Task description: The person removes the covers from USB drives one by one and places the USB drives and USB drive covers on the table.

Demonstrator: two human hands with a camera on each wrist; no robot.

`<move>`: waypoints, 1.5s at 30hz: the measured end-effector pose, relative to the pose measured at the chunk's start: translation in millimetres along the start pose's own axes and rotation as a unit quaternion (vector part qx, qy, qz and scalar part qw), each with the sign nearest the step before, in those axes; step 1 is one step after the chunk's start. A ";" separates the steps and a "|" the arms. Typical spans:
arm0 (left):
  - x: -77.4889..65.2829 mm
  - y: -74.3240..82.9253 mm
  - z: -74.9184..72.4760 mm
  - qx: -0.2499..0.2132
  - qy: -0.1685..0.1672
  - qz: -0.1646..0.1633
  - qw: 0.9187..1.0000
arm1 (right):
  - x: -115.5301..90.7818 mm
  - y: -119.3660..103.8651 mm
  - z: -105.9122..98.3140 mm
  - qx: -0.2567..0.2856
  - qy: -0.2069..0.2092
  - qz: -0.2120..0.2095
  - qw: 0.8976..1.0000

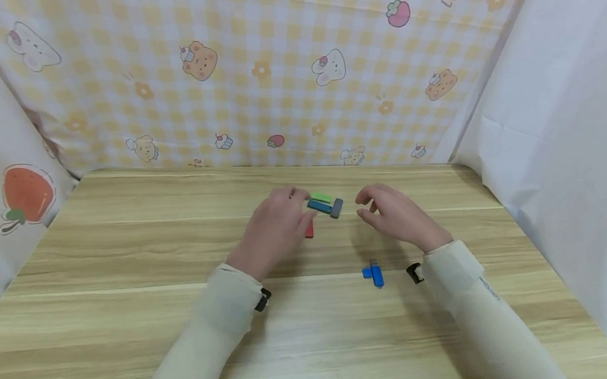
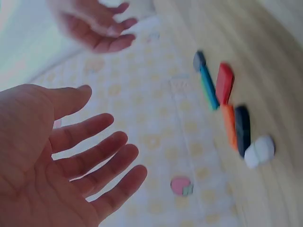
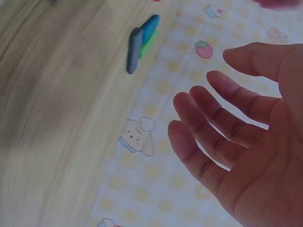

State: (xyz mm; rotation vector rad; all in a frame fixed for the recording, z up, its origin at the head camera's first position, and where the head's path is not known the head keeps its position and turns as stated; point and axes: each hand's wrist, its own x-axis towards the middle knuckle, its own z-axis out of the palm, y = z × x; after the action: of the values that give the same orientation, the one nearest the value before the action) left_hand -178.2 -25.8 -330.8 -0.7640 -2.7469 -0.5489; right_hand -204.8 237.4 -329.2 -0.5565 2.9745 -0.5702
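Observation:
My left hand (image 1: 279, 229) hovers over the left side of a small group of coloured sticks, relaxed and holding nothing. To the group's right is my right hand (image 1: 398, 216), fingers bent slightly and empty. Between them in the head view lie a green stick (image 1: 321, 197), a teal stick (image 1: 319, 206), a grey piece (image 1: 337, 208) across the teal one's end, and a red stick (image 1: 309, 229). The left wrist view also shows an orange stick (image 2: 229, 126), a black stick (image 2: 243, 128) and a white piece (image 2: 260, 151), which my left hand hides from the head view.
A blue USB stick (image 1: 377, 274) lies nearer me, beside a small blue piece (image 1: 367, 272). The wooden table (image 1: 117, 250) meets a checked cloth (image 1: 247, 101) at the back, with white cloth (image 1: 568, 119) on the right. Both wrists wear dark bands.

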 end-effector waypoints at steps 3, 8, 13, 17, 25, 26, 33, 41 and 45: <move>-2.6 -7.6 -7.8 -0.004 0.021 -0.018 1.000 | 11.9 3.1 2.8 0.000 -0.012 0.007 1.000; -6.5 -16.0 -14.0 -0.023 0.034 -0.054 0.998 | 31.6 5.1 9.6 -0.004 -0.028 0.017 0.999; -9.7 -21.0 -16.7 -0.031 0.041 -0.071 0.996 | 48.7 5.3 17.2 -0.021 -0.049 0.025 0.998; -11.9 -24.2 -17.3 -0.031 0.056 -0.067 0.996 | 59.0 4.5 24.1 -0.021 -0.074 0.052 0.996; -12.3 -26.1 -17.0 -0.035 0.061 -0.072 0.995 | 77.3 6.2 39.9 -0.016 -0.105 0.111 0.988; -12.2 -26.0 -16.9 -0.036 0.060 -0.073 0.995 | 84.7 18.9 48.8 -0.013 -0.103 0.102 0.989; -12.7 -26.4 -16.2 -0.037 0.064 -0.073 0.995 | 87.0 4.1 46.6 -0.027 -0.114 0.138 0.984; -12.6 -26.9 -15.7 -0.041 0.062 -0.074 0.994 | 118.7 41.7 72.7 -0.047 -0.126 0.146 0.980; -12.1 -26.5 -15.0 -0.043 0.058 -0.075 0.995 | 139.0 76.8 94.7 -0.047 -0.119 0.133 0.983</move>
State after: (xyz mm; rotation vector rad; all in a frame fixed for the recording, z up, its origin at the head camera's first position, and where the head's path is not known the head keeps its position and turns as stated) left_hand -180.5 -58.5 -328.9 -0.5278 -2.7027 -0.7223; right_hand -348.2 221.0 -444.6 -0.2071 2.7913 -0.3162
